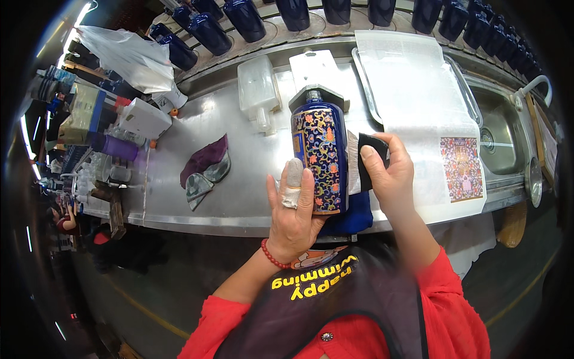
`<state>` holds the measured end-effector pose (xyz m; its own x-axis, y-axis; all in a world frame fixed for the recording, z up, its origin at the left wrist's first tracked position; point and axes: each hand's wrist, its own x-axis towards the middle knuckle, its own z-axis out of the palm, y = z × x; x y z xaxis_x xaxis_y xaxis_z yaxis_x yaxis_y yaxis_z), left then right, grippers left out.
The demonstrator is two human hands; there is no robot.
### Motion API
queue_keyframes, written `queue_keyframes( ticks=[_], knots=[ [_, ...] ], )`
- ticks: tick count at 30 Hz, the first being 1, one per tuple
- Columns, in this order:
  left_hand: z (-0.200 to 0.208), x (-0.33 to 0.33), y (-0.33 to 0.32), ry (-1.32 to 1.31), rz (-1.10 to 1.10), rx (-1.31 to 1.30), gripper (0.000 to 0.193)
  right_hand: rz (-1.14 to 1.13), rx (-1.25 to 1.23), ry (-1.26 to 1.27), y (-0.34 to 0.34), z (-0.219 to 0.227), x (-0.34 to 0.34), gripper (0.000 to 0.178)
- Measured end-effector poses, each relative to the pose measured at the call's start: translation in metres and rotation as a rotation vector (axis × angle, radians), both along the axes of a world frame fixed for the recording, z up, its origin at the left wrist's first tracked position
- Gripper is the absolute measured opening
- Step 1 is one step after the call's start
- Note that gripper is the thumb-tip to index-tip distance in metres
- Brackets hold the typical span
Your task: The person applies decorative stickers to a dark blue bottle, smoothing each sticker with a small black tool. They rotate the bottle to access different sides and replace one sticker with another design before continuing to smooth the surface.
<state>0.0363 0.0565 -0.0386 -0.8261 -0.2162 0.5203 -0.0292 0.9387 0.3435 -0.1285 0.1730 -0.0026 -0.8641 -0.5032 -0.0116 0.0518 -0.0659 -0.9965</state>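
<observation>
A dark blue glass bottle (318,155) lies on its back in front of me, neck pointing away, with a colourful floral decal over its face. My left hand (295,209) holds the bottle's lower left side and base; one finger has a pale wrap. In my right hand (390,169), a flat black scraper (366,146) is pinched between thumb and fingers, just off the bottle's right side. A pale, rough-edged strip (354,164) shows between scraper and bottle; I cannot tell what it is. The bottle's neck end rests on a grey angular holder (337,103).
Wet decal sheets (397,81) cover a metal tray (366,90) at right, beside a sink (502,128). A printed decal (461,169) lies near the front edge. Purple and grey cloths (206,163) and a clear container (257,84) are to the left. Blue bottles (293,15) line the back.
</observation>
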Motion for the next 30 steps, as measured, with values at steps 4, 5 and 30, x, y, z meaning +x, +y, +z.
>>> queue_keyframes(
  ticks=[4, 5, 30],
  knots=[
    [0.001, 0.001, 0.0, -0.032, -0.003, -0.02, 0.087, 0.108, 0.019, 0.549, -0.033, 0.017, -0.011, 0.024],
    [0.001, 0.002, -0.001, -0.057, -0.002, -0.047, 0.087, 0.069, 0.093, 0.481, -0.038, 0.016, -0.012, 0.024],
    [0.021, 0.002, -0.025, -0.097, 0.026, -0.132, 0.095, -0.04, 0.251, 1.134, -0.006, 0.011, -0.031, 0.031]
  ],
)
